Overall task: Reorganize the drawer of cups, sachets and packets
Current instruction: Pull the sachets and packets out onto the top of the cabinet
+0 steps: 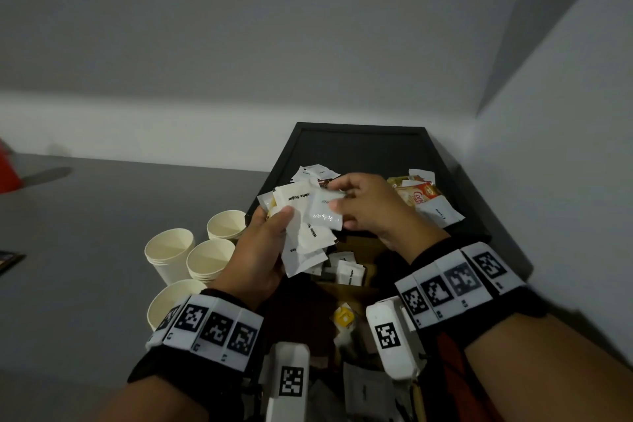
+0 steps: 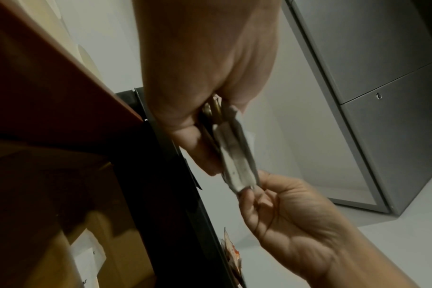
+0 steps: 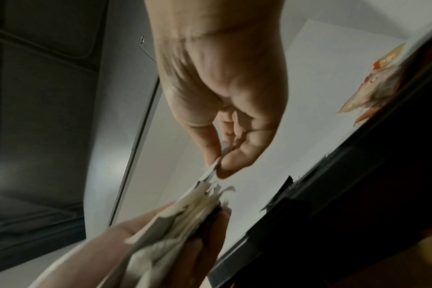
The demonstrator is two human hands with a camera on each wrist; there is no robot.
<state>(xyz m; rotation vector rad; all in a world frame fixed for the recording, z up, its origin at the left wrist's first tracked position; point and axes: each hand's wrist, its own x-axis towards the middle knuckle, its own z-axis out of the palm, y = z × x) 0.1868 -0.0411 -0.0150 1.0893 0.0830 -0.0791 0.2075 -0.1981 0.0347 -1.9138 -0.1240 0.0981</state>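
My left hand [image 1: 263, 243] grips a fanned bundle of white sugar sachets [image 1: 301, 236] above the near edge of a black tray [image 1: 359, 147]. My right hand [image 1: 359, 205] pinches one pale sachet [image 1: 325, 212] at the top of that bundle, between thumb and fingers. In the left wrist view the bundle [image 2: 234, 155] runs from my left hand [image 2: 205, 78] down to the right hand [image 2: 284, 214]. The right wrist view has my right hand [image 3: 225, 97] pinching the sachet's edge [image 3: 213, 169] above the bundle [image 3: 185, 218]. Below, an open drawer [image 1: 342, 288] holds loose sachets [image 1: 347, 272].
Several cream paper cups [image 1: 209, 259] stand on the grey counter left of the tray. On the tray lie white packets [image 1: 313, 171] and an orange-red packet pile [image 1: 423, 197]. A wall corner rises at the right. A yellow sachet [image 1: 344, 317] lies in the drawer.
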